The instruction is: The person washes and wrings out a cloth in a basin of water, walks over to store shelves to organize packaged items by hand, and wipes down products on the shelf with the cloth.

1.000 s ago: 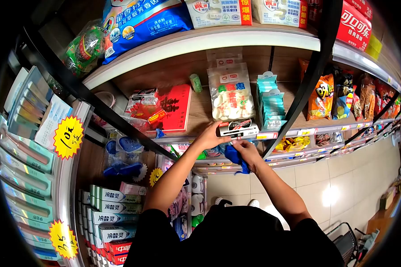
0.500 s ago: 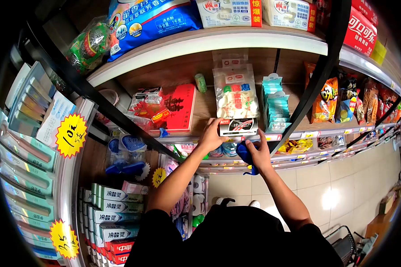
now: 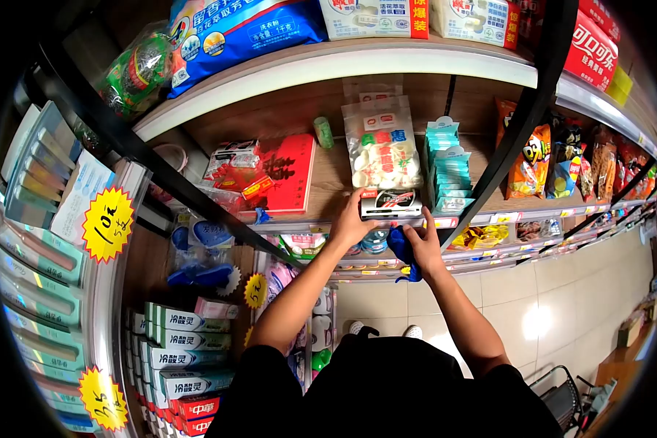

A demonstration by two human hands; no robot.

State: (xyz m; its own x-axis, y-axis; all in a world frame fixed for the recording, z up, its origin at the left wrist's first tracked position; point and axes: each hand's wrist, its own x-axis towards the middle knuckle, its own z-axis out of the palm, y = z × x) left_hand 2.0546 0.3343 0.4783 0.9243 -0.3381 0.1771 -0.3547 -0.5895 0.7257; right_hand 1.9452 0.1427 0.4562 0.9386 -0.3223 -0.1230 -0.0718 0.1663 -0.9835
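Note:
My left hand [image 3: 352, 222] is closed on the left end of a small black-and-white packet [image 3: 391, 204] with a red corner. The packet is at the shelf's front edge, just below a clear bag of white pieces [image 3: 383, 157]. A crumpled blue cloth [image 3: 401, 252] is gripped in my right hand [image 3: 425, 246]. That hand's index finger reaches up to the packet's right end. To the right of the packet stands a row of teal sachets [image 3: 449, 164] in a display box.
A red box [image 3: 290, 171] and a small green cylinder [image 3: 323, 133] share this shelf on the left. Black posts [image 3: 509, 135] slant down on both sides. Toothpaste boxes [image 3: 190, 339] are stacked lower left. Snack bags [image 3: 530, 164] hang right; floor tiles [image 3: 569, 292] lie below.
The view has shifted slightly, with shelf goods appearing a little further left. The packet is tipped slightly and shows more of its face. My right hand keeps the blue cloth, which hangs lower.

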